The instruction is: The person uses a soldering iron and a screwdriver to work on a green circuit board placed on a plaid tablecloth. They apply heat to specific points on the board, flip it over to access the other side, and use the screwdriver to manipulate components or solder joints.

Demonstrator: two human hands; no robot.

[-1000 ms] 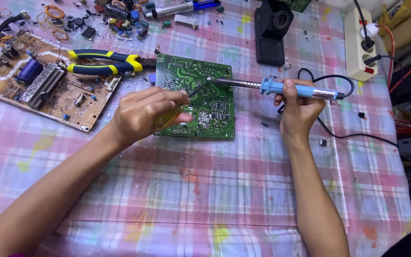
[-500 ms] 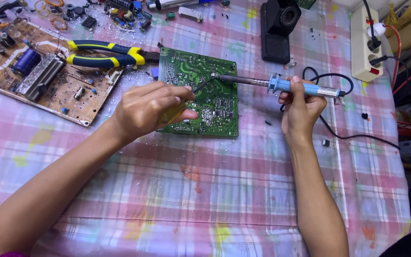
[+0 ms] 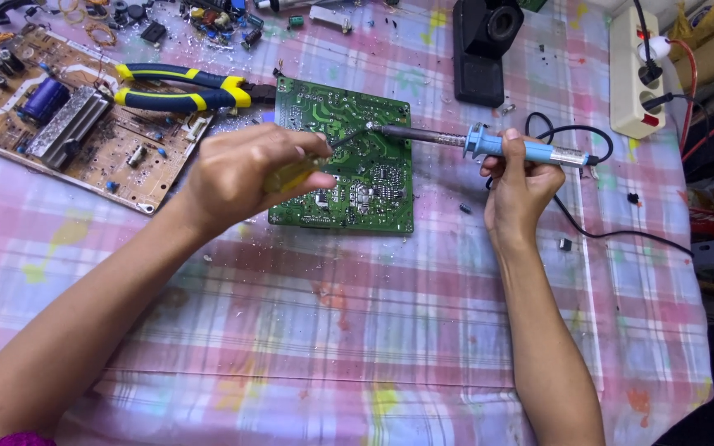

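Little is changing on the bench point(image 3: 357, 330) from a second ago: both hands are staying at the green circuit board point(image 3: 365, 177), and only the view is drifting slightly, sliding the scene a touch across the picture. The left hand point(image 3: 241, 169) is closing around a yellow-handled tool point(image 3: 291, 175), its thin metal tip reaching toward the upper middle of the board. The right hand point(image 3: 522, 177) is gripping the blue handle of a soldering iron point(image 3: 489, 146), holding it nearly level so the hot tip is meeting the other tool's tip over the board's solder side. The board is lying flat on the checked cloth, in the middle of the bench, between the two hands. A black cord point(image 3: 597, 231) is trailing from the iron across the cloth toward a white power strip point(image 3: 634, 78) at the right edge.

Doing this well seems to call for resting both wrists on the cloth, keeping the iron's tip on one joint only until the solder is flowing, and prising gently with the left tool so that no copper track is lifting. Keeping the cord clear of the board would also be helping.

To the left, a brown circuit board point(image 3: 84, 124) with bulky parts is lying beside blue-and-yellow pliers point(image 3: 183, 89). A black stand point(image 3: 485, 49) is sitting behind the work, and small loose parts are scattering along the far edge
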